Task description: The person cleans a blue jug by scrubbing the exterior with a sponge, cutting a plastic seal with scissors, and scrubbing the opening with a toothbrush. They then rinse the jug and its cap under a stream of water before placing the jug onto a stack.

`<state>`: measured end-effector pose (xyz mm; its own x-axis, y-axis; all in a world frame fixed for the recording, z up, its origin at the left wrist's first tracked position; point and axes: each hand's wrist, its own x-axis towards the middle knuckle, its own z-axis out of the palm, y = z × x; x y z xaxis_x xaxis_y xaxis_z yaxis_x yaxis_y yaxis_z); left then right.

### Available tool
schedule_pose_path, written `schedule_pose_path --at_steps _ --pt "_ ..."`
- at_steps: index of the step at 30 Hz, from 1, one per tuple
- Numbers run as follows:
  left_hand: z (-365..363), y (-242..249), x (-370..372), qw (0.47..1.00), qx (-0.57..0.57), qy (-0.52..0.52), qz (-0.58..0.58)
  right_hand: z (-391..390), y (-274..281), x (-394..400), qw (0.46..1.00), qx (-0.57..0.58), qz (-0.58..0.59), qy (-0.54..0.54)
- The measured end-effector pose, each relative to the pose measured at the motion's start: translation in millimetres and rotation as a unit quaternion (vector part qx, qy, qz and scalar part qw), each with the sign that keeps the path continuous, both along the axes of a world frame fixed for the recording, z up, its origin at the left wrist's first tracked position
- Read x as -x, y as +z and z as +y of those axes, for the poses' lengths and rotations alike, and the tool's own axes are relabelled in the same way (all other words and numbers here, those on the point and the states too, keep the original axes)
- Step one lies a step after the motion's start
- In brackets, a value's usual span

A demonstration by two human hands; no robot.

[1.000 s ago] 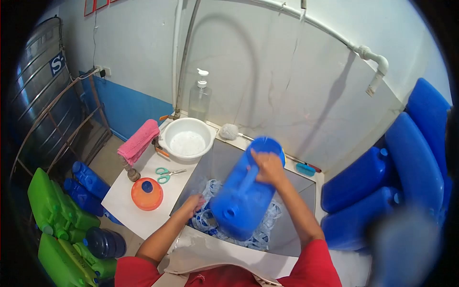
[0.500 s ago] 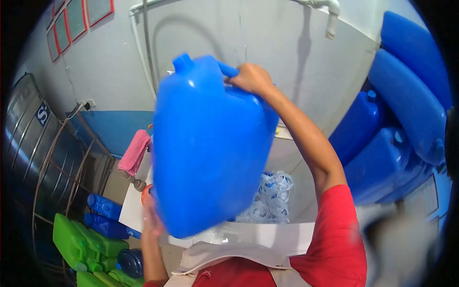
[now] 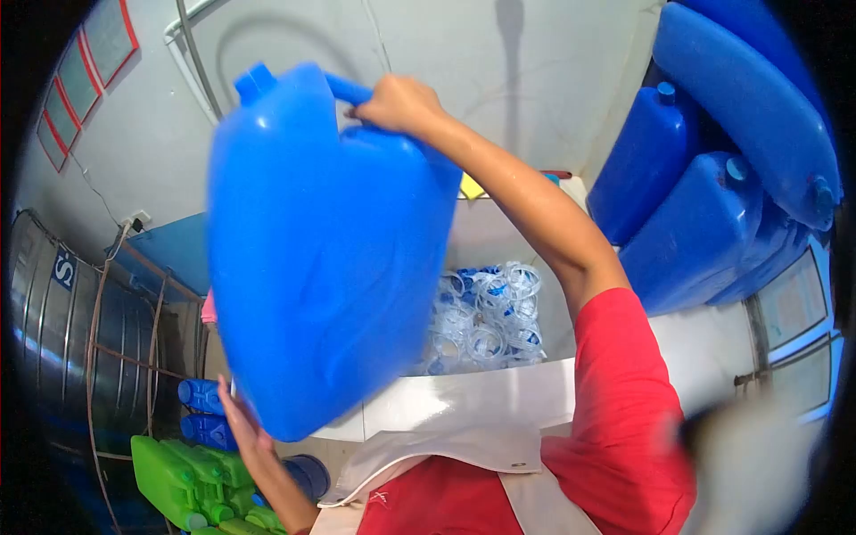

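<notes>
A big blue plastic jerrycan with a capped spout fills the middle of the view, held up and tilted above a white counter. My right hand is closed round its top handle. Low on the can's left side is my left hand, its visible fingers stretched out along the edge; part of the palm is hidden behind the can. Behind the can, a white basin holds a heap of clear plastic rings and blue bits.
Blue jerrycans are stacked at the right. Green jugs and small blue containers stand low on the left, near a metal tank with a rusty frame. A yellow sponge-like piece lies on the basin's back rim.
The jerrycan has shifted left and slightly up in view, with both hands moving along. The camera view has turned too, and the pink cloth is now mostly hidden behind the can.
</notes>
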<state>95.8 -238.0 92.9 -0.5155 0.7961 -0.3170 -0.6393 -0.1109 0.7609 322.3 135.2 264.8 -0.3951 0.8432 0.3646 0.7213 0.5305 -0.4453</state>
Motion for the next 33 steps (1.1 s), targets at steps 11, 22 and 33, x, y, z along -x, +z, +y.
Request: schedule_pose_path --at_steps 11,22,33 --pt "8.4 -26.6 -32.4 0.993 0.111 0.001 0.032 28.6 -33.9 -3.2 0.997 0.01 -0.082 0.009" --pt "25.5 -54.8 -12.0 1.0 0.007 -0.02 0.006 54.2 -34.0 4.3 0.998 -0.002 -0.045 0.047" --pt "126.3 80.2 -80.4 0.918 -0.173 -0.065 0.352 -7.7 -229.1 -196.5 0.934 0.033 0.349 -0.067"
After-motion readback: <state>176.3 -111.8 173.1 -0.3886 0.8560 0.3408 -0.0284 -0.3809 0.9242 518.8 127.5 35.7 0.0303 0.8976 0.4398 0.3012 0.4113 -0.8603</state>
